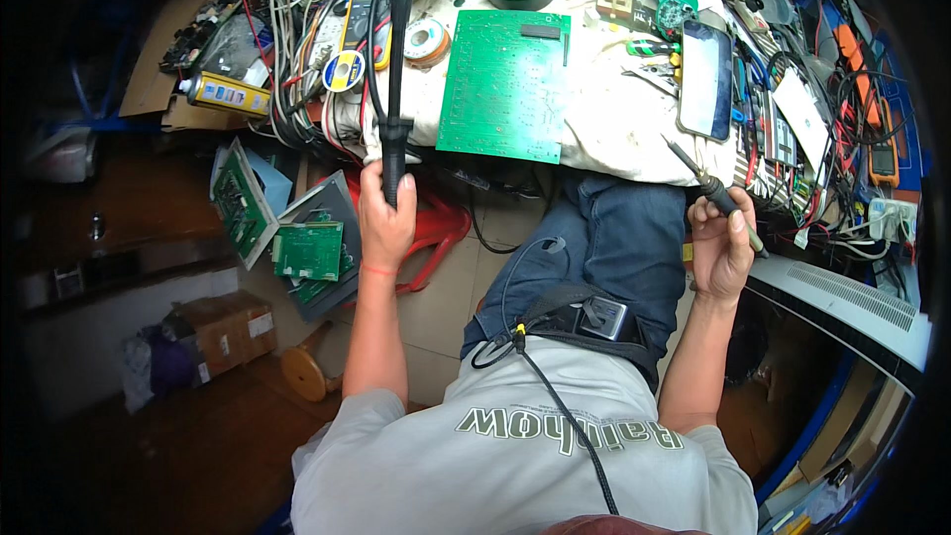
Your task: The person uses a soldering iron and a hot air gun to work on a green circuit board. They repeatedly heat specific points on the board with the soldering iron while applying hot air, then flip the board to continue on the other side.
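My left hand (386,218) is closed round the thick grip of a long black rod-shaped tool (394,69); its exact kind is unclear. The rod stands beside the table's front edge and reaches toward the back. In my right hand (723,243) is a soldering iron (715,193), held between thumb and fingers, its tip pointing up and left over the cloth's edge. Between the two tools, a large green circuit board (500,89) lies on the white cloth (604,129), apart from both hands. One dark connector sits near its upper right corner.
Left of the board are a solder reel (427,43), a yellow multimeter (362,15) and a yellow can (230,94). A phone (705,79) and pliers (652,48) lie to its right. Tangled cables crowd both sides. More circuit boards (309,250) and a red stool (436,228) stand below.
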